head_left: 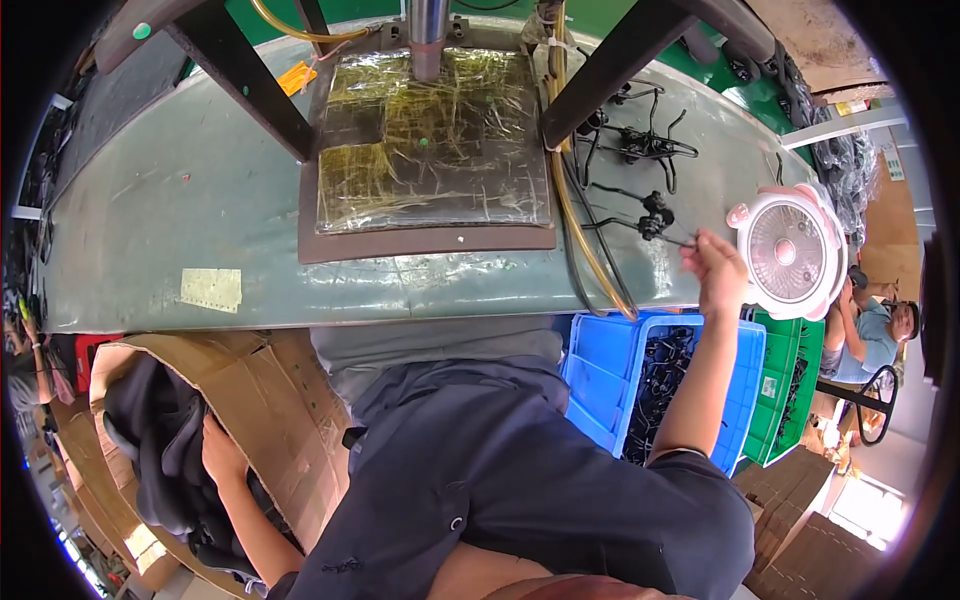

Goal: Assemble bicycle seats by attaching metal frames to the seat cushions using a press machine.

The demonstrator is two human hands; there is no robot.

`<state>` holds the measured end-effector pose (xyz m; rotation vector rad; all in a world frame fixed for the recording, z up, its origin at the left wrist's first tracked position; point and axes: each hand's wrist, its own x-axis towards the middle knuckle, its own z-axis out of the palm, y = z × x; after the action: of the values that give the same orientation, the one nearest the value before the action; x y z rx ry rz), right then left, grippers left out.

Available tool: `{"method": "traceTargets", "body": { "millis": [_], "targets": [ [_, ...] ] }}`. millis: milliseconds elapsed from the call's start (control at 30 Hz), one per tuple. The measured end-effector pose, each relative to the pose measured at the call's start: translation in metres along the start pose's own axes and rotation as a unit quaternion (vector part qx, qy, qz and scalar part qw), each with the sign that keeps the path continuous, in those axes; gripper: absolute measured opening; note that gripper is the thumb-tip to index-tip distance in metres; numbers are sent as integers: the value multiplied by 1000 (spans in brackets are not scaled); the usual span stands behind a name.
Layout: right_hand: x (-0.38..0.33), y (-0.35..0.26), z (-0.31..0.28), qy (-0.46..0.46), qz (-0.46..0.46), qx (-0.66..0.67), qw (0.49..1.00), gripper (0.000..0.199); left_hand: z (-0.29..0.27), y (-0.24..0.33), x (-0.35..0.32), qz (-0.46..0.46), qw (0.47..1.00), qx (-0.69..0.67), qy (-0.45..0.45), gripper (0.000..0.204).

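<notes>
At the right of the table, my right hand (718, 268) is closed in a pinch on one end of a black bent-wire bracket (655, 215) with a dark clamp-like lump at its middle. Further back lie more black wire brackets (645, 145), tangled together. My left hand (222, 450) reaches into a cardboard box (285, 400) at the lower left, against smooth black padded pieces (158, 440). Its fingers are mostly hidden there. Ahead of me stands a press with a flat plate (430, 185) wrapped in yellowish clear film and a metal shaft (427, 45) above it.
Beside my right leg stand a blue crate (600, 385) of black metal parts and a green crate (785, 400). A pink-and-white fan (785, 250) is at the right table edge. Dark frame legs (615, 75) and a yellow hose (590, 250) flank the plate. Another person (872, 335) sits far right.
</notes>
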<state>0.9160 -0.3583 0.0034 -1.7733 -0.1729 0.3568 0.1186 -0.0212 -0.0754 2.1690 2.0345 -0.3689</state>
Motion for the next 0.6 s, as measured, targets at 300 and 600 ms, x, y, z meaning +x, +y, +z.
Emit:
{"method": "traceTargets", "body": {
  "millis": [300,600],
  "targets": [
    [-25,-20,48,-121,-324,-372,861,60,-98,-32,-40,-222,959,136,113,86],
    [-13,-22,76,-246,-258,-411,839,60,-148,123,-35,62,909,-298,285,56]
  ]
}}
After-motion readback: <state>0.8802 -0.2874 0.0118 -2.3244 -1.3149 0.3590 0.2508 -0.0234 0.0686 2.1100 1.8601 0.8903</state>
